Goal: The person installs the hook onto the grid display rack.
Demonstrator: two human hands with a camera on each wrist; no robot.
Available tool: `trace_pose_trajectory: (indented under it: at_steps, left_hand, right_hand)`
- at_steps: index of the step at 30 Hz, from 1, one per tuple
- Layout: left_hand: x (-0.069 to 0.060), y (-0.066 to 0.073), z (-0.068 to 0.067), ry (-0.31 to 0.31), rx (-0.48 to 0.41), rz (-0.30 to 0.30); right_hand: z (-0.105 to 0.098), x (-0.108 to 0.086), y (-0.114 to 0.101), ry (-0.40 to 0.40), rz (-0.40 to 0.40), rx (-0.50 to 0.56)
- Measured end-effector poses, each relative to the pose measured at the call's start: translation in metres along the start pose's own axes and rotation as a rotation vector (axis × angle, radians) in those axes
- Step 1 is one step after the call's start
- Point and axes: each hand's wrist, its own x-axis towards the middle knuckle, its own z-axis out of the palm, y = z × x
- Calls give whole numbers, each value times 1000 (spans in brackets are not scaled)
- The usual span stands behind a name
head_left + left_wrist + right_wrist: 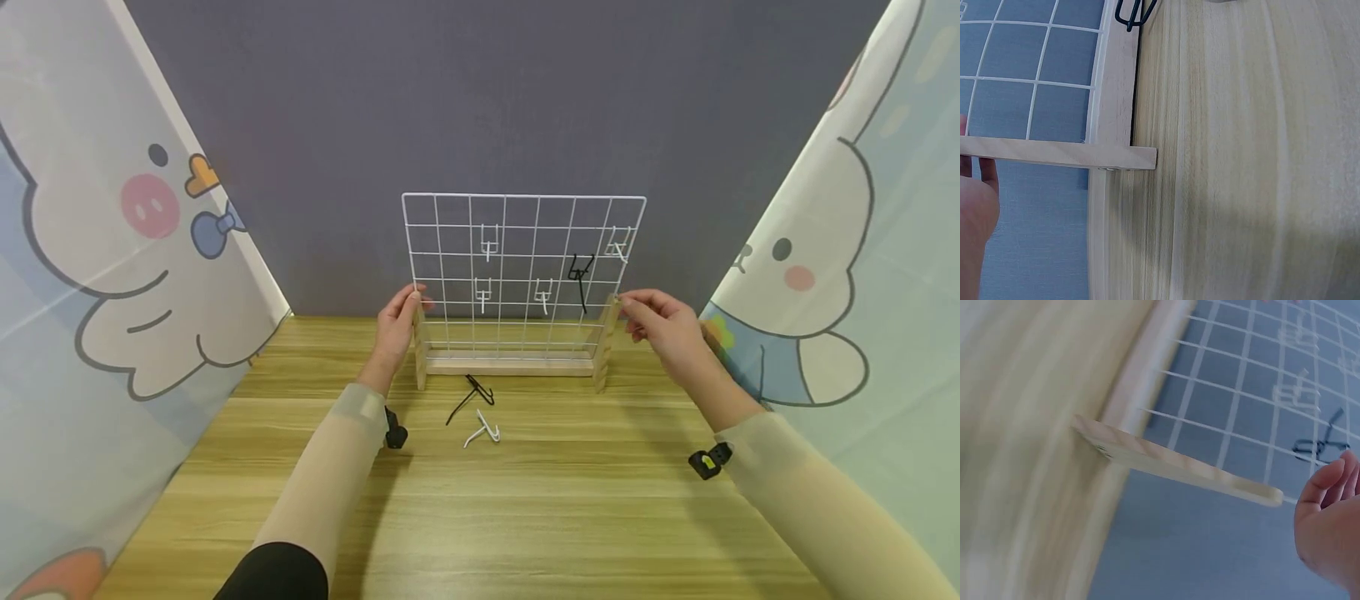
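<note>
A white wire grid panel [517,258] stands upright in a wooden stand [510,365] with a post at each side. My left hand [396,329] grips the top of the left wooden post [1035,150], fingers on both sides. At the other side my right hand [663,321] has bent fingers close to the top of the right post [1197,472] and the grid's edge. Whether it pinches the edge is unclear, as the right wrist view is blurred. Several white hooks [489,247] and one black hook [580,275] hang on the grid.
On the wooden table [570,500], before the stand, lie a loose black hook [474,392] and a loose white hook [486,429]. A dark grey wall [502,100] rises behind. Curtains with cartoon animals [82,250] flank both sides.
</note>
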Motion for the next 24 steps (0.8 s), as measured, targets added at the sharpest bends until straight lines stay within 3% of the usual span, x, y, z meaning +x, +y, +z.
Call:
trace_pose_trajectory:
  at_steps: [5, 15, 24]
  left_hand:
    - [0, 1, 1, 2, -5, -6]
    - [3, -4, 0, -7, -24, -7]
    - [1, 0, 1, 6, -34, -4]
  right_hand:
    - [11, -16, 28, -107, -2, -109]
    - [39, -34, 72, -321, 42, -222]
    - [68, -38, 91, -462, 110, -204]
